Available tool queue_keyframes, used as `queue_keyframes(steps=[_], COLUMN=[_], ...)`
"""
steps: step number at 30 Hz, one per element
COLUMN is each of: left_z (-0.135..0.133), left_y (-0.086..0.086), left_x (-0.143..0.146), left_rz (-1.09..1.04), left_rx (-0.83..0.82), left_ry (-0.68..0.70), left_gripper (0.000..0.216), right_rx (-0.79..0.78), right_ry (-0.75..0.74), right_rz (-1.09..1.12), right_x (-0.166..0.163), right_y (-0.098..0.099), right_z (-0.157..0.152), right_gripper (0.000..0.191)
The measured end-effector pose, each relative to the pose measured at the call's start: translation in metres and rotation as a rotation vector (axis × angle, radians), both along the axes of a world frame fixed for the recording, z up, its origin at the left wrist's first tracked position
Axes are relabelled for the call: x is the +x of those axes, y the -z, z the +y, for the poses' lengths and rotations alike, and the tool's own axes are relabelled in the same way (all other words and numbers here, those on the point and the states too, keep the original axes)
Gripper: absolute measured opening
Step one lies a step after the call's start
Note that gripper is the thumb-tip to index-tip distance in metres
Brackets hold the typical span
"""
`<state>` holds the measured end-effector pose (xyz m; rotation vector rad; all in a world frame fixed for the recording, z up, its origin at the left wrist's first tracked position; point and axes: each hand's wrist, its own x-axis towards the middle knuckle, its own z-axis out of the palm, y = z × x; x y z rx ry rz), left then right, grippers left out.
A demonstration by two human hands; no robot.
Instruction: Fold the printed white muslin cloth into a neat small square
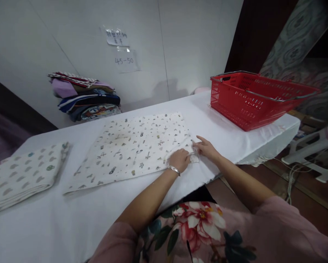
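Observation:
A white cloth (136, 146) printed with small grey, brown and green motifs lies spread flat in front of me, its surface slightly wrinkled. My left hand (179, 160) rests on its near right corner, fingers curled over the edge, with a silver bracelet at the wrist. Beside it, my right hand (206, 149) pinches the cloth's right edge while one finger sticks out away from it. A small flap of fabric bunches between the two hands. The fingertips are partly hidden.
A folded cloth with grey cloud-like prints (27, 171) lies at the left on the white-covered table (79, 226). Behind stands a stack of folded fabrics (87, 96) by the wall. A red basket (251, 102) sits at the right end, near a plastic stool (312, 153) and cables.

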<state>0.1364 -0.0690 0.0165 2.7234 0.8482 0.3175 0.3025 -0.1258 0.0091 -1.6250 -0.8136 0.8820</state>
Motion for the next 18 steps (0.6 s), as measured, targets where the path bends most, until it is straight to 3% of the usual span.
queue_keyframes(steps=[3,7,10,14,18], left_z=[-0.006,-0.016,-0.019,-0.018,-0.014], left_y=[0.001,0.005,0.007,0.005,0.004], left_x=[0.003,0.005,0.004,0.001,0.001], left_rz=[-0.127,-0.049,-0.018,-0.035,0.006], left_rx=[-0.057,0.005,0.029,0.027,0.009], left_ry=[-0.057,0.081,0.111,0.081,0.058], left_gripper=[0.021,0.018,0.019,0.022,0.025], right_rx=[-0.036,-0.061,-0.044,0.095,0.192], right_ry=[0.031,0.037,0.037,-0.020,-0.132], right_rz=[-0.036,-0.042,-0.097,-0.417,-0.764], right_x=[-0.007,-0.013,-0.015,-0.020,-0.022], right_y=[-0.002,0.004,0.012,0.020,0.016], right_z=[-0.016,-0.035,-0.045,-0.056,-0.062], right_gripper=[0.063,0.063,0.050,0.030,0.033])
